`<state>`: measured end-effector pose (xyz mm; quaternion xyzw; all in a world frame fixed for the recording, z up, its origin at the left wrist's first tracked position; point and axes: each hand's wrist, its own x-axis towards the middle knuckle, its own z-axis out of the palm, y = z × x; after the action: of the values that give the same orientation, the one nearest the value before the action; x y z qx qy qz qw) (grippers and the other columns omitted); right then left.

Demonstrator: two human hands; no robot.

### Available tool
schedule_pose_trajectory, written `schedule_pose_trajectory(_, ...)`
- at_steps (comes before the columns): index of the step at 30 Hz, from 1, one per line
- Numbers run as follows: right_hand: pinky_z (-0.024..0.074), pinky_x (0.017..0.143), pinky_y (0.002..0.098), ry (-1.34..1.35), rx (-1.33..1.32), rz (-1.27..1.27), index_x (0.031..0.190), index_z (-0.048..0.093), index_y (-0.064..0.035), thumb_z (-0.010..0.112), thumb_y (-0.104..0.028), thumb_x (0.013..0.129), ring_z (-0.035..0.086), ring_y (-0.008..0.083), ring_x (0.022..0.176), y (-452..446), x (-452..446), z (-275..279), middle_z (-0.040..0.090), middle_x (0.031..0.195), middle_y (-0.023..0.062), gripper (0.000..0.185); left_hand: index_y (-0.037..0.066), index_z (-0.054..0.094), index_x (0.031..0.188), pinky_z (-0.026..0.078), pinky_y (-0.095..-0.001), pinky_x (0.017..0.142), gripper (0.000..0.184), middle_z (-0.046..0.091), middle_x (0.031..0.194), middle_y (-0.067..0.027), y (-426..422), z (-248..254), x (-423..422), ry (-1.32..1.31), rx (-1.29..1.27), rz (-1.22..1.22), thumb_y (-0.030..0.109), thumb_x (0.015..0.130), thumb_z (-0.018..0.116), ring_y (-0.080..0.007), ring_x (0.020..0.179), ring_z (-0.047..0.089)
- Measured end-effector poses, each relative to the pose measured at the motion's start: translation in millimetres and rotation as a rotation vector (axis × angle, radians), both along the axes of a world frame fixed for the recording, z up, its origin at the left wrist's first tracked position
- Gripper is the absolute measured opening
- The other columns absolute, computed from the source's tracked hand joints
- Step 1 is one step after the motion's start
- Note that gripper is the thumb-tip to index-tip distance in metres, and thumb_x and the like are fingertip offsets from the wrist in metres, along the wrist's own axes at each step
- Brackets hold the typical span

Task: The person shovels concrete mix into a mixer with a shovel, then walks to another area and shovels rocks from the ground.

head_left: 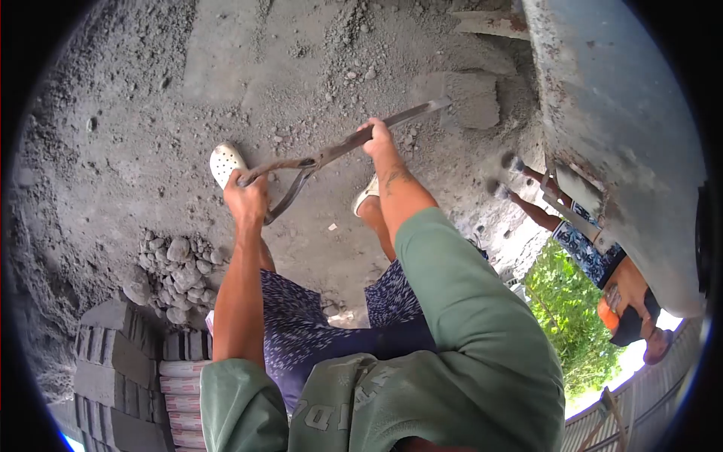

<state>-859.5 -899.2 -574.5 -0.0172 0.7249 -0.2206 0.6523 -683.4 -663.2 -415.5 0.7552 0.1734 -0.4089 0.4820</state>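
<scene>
Both my hands are closed on a shovel (343, 148) with a worn, forked grip. My left hand (247, 199) wraps round one bar of the grip, close above a pale clog (225, 163) on my foot. Farther down, my right hand (377, 138) grasps the shaft. The shaft slants up to the right, and its blade (472, 99) lies at the grey sand, dusted in the same grey, so its edges are hard to make out.
A large metal drum-like body (602, 113) rises at the right. Beside it stands another person (584, 241) in patterned shorts. Rubble stones (181, 275), stacked concrete blocks (120, 361) and packed bags (182, 403) sit at the lower left. Loose gravel covers the ground (248, 83).
</scene>
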Motion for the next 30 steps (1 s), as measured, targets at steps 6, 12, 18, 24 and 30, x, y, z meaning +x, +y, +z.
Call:
schedule_pose_trajectory(6,0.0443,0.048,0.0354,0.002,0.145,0.068,0.075,0.045,-0.0047,0.053,-0.004,0.078,0.047,0.0193,0.049,181.4,98.1,109.9,0.046,0.059,0.0064,0.008,0.002,0.044,0.065,0.034,-0.0246,0.037,0.009,0.047,0.049,-0.0057,171.8,128.7,44.8,-0.183,0.118,0.131,-0.001,0.066,0.052,-0.0127,0.037,0.043)
schedule_pose_trajectory(12,0.0449,0.042,0.0352,-0.077,0.346,0.282,0.081,0.044,-0.0106,0.061,-0.005,0.073,0.050,0.0208,0.045,352.1,124.3,247.6,0.046,0.058,0.0057,0.019,0.001,0.045,0.060,0.033,-0.0259,0.035,0.003,0.043,0.049,-0.0046,331.3,313.3,-24.7,-0.418,0.239,0.430,0.001,0.061,0.047,-0.0136,0.035,0.039)
schedule_pose_trajectory(18,0.0447,0.039,0.0323,-0.030,0.311,0.810,0.063,0.053,-0.0047,0.064,-0.010,0.067,0.053,0.0184,0.043,383.9,109.4,401.5,0.053,0.055,0.0065,0.013,0.001,0.044,0.057,0.036,-0.0264,0.040,0.012,0.044,0.052,-0.0060,361.7,428.9,-210.7,-0.597,0.304,0.744,0.006,0.068,0.044,-0.0149,0.035,0.041)
schedule_pose_trajectory(24,0.0399,0.037,0.0299,-0.415,-0.049,0.912,0.069,0.052,-0.0016,0.064,-0.005,0.066,0.049,0.0162,0.041,298.9,138.2,541.4,0.052,0.054,0.0061,0.013,0.004,0.043,0.069,0.034,-0.0261,0.034,0.010,0.042,0.051,-0.0051,268.5,430.9,-254.5,-0.728,-0.099,1.192,0.002,0.062,0.049,-0.0159,0.036,0.040)
schedule_pose_trajectory(30,0.0434,0.041,0.0289,-0.823,-0.298,0.818,0.082,0.050,-0.0025,0.064,-0.007,0.073,0.051,0.0147,0.048,168.1,163.3,694.2,0.052,0.064,0.0055,0.018,0.007,0.044,0.065,0.037,-0.0261,0.039,0.009,0.042,0.051,-0.0049,170.8,456.8,-197.4,-1.087,-0.487,0.948,0.002,0.067,0.051,-0.0135,0.040,0.041)
